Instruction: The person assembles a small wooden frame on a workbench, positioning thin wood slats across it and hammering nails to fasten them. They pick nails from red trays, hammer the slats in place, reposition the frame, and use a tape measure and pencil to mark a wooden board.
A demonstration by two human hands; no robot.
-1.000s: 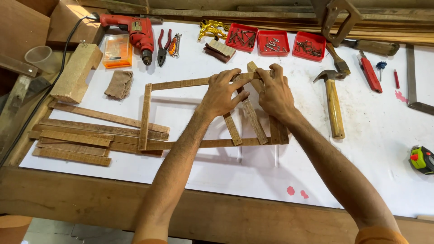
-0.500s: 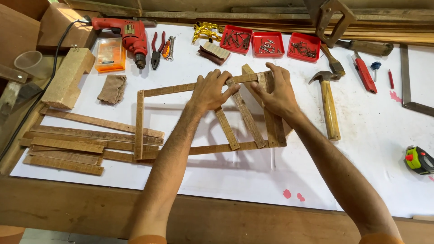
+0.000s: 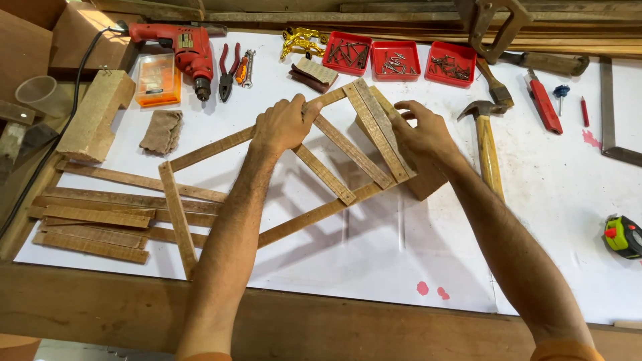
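Observation:
A wooden slat frame point(image 3: 200, 148), made of thin strips with several cross slats, lies tilted over the white sheet point(image 3: 374, 267) on the bench. My left hand point(image 3: 284, 124) grips the frame's top rail near its middle. My right hand point(image 3: 424, 137) holds the frame's right end, fingers wrapped over the outer slats. The right end of the frame sits on a wooden block point(image 3: 428, 184) that is partly hidden under my right hand.
Loose wooden strips point(image 3: 93, 224) lie at the left. A red drill point(image 3: 184, 47), pliers point(image 3: 229, 67), an orange box point(image 3: 157, 80), three red trays of nails and screws point(image 3: 394, 60), a hammer point(image 3: 488, 144), a red cutter point(image 3: 545, 103) and a tape measure point(image 3: 623, 235) surround the frame.
Both hands have turned and raised the frame, so its right end now sits higher and farther back, on the block. The hands stay on the same rail and end.

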